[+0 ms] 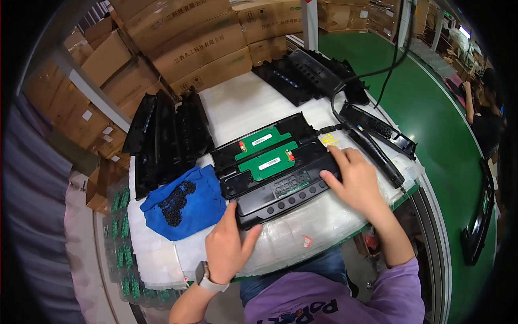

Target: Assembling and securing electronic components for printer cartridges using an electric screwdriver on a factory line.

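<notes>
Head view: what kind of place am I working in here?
Likely an electronics assembly line: stacked black plastic housings, green circuit boards set in a housing, cardboard cartons behind, and a green conveyor belt alongside.

We have a single view, worn on the head and facing steeply down over our own torso onto the white padded table (253, 102). It sits close: our left hand (229, 245) and right hand (353, 181) fill the lower middle, forearms entering from the bottom edge. Beyond the hands the fisheye bends cardboard boxes (183, 43); right of them curves a green conveyor (437, 135).
</notes>
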Demonstrator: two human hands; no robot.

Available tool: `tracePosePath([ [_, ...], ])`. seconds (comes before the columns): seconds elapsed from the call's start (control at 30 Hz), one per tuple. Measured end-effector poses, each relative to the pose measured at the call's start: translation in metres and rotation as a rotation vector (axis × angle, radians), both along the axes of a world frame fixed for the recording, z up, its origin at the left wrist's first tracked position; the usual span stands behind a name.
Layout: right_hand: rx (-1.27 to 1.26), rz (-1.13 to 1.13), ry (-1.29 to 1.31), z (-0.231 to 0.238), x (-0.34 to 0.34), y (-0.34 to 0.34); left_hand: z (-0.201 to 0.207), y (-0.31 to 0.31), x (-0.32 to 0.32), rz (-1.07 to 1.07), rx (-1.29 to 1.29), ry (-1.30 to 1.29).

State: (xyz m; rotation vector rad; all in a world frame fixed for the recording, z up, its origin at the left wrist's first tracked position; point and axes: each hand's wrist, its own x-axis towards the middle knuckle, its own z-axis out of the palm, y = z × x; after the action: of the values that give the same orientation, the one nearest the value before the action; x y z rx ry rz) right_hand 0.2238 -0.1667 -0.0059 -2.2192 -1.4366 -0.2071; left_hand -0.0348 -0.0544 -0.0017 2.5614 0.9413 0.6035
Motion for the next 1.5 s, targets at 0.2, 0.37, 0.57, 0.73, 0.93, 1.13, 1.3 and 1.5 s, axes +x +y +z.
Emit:
tracePosePath([
  [0.2,0.139,0.028,0.155,-0.007,-0.002,0.002,-0.004,-0.001,-0.005,0.047,-0.339,-0.255],
  [0.37,0.402,0.140,0.261,0.002,0.001,0.027,0.011,0.024,-0.002,0.086,-0.171,-0.407],
  [0.57,0.181,0.031,0.207,-0.005,0.016,0.061,0.015,0.049,0.009,0.075,-0.013,-0.157],
  [0.73,0.029,0.106,0.345,-0.004,0.013,0.062,0.005,0.045,0.011,0.117,-0.042,-0.072],
  [0.93,0.246,0.181,0.518,-0.010,0.015,0.057,-0.003,0.036,0.012,0.090,-0.173,-0.169],
  [1.13,0.008,0.055,0.121,0.016,0.012,0.050,0.006,0.038,0.013,0.103,-0.082,-0.093],
  [1.3,0.098,0.254,-0.082,0.042,0.017,0.107,0.008,0.024,0.012,-0.028,0.153,-0.213],
  [1.5,-0.436,0.508,-0.072,0.011,0.026,0.196,-0.022,0.011,0.062,-0.516,-1.504,-0.265],
])
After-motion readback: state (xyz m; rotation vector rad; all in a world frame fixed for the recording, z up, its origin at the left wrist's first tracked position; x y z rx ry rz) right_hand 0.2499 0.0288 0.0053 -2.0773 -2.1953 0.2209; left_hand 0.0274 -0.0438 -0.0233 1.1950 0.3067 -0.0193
